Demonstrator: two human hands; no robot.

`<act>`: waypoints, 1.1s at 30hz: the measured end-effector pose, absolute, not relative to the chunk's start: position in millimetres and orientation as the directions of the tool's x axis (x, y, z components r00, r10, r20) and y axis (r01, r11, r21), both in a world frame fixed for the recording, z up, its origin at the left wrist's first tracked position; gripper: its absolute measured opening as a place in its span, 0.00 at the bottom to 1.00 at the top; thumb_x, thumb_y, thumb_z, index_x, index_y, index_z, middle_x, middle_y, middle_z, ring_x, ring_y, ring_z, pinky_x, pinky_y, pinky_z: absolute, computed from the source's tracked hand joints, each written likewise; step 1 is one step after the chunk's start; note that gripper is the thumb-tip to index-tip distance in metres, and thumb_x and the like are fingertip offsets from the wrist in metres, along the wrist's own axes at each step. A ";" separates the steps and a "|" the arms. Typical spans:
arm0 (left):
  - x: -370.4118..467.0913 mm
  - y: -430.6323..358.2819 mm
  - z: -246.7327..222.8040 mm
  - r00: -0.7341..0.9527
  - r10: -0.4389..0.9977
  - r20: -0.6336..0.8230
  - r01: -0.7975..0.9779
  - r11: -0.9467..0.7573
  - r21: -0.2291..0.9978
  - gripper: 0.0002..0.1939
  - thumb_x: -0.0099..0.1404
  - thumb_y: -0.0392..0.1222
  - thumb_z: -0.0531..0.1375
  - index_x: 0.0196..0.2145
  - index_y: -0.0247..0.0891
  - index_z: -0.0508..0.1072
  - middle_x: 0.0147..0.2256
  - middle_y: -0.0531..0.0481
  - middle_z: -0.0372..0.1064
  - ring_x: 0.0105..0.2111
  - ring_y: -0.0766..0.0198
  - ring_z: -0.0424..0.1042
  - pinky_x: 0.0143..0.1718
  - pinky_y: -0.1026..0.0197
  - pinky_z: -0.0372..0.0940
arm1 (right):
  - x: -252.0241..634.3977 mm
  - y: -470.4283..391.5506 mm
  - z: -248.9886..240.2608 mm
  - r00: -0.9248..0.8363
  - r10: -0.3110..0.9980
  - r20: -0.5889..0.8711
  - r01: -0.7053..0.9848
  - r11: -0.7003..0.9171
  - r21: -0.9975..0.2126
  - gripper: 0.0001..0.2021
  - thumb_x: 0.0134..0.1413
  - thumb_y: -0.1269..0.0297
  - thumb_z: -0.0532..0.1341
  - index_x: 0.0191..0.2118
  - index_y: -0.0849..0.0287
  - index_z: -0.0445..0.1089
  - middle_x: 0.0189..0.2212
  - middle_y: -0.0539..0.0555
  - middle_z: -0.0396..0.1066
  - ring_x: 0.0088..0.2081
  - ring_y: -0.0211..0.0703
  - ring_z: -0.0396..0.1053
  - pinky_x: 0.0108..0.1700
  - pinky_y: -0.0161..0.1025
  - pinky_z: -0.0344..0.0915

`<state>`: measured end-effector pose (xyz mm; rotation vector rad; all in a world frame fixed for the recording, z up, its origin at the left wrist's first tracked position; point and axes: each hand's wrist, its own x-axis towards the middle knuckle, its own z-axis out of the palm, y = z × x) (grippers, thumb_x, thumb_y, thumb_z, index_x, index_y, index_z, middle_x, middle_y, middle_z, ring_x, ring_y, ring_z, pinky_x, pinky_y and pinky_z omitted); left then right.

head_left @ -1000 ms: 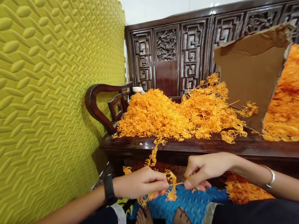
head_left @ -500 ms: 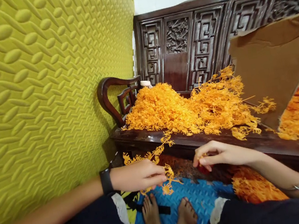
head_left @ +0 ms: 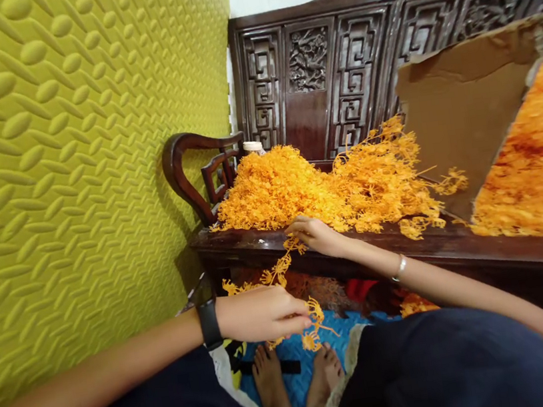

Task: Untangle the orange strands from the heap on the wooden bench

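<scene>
Curling orange strand (head_left: 311,340), frilly with spidery tufts.

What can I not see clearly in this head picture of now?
- Head view: how the fingers of the left hand pinch the orange strand; the hand covers them.
- Head view: whether the right hand grips anything; its fingertips are too small.
- Head view: the lower part of the white-lidded jar; the orange pile hides it.
- Head view: the far side of the right heap; the picture edge cuts it.
</scene>
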<state>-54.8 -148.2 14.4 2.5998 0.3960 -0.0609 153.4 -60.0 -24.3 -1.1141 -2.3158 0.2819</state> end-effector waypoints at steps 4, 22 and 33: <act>-47.3 -154.3 16.9 0.967 0.196 -0.161 0.250 -0.843 0.476 0.13 0.66 0.40 0.48 0.23 0.38 0.60 0.19 0.55 0.57 0.20 0.71 0.57 0.25 0.68 0.52 | 153.1 -42.5 -34.7 -0.469 0.834 0.292 0.722 0.552 -0.417 0.12 0.52 0.78 0.53 0.37 0.66 0.73 0.38 0.59 0.71 0.41 0.42 0.68 0.47 0.38 0.63; -58.8 -180.6 48.6 0.916 0.143 -0.375 0.386 -0.574 0.722 0.13 0.65 0.42 0.50 0.24 0.36 0.65 0.22 0.54 0.64 0.20 0.71 0.60 0.23 0.69 0.58 | 145.0 -57.3 -29.9 -0.425 0.848 0.319 0.810 0.513 -0.284 0.18 0.51 0.81 0.51 0.45 0.63 0.70 0.42 0.59 0.71 0.46 0.44 0.66 0.49 0.40 0.61; -66.9 -158.3 30.3 0.711 0.703 0.015 0.455 -0.477 0.752 0.11 0.63 0.45 0.49 0.28 0.35 0.63 0.24 0.55 0.64 0.17 0.72 0.61 0.18 0.68 0.57 | 115.9 -102.3 10.0 -0.407 0.757 0.512 0.657 0.632 -0.412 0.13 0.59 0.65 0.49 0.44 0.62 0.67 0.32 0.54 0.71 0.32 0.37 0.67 0.37 0.34 0.62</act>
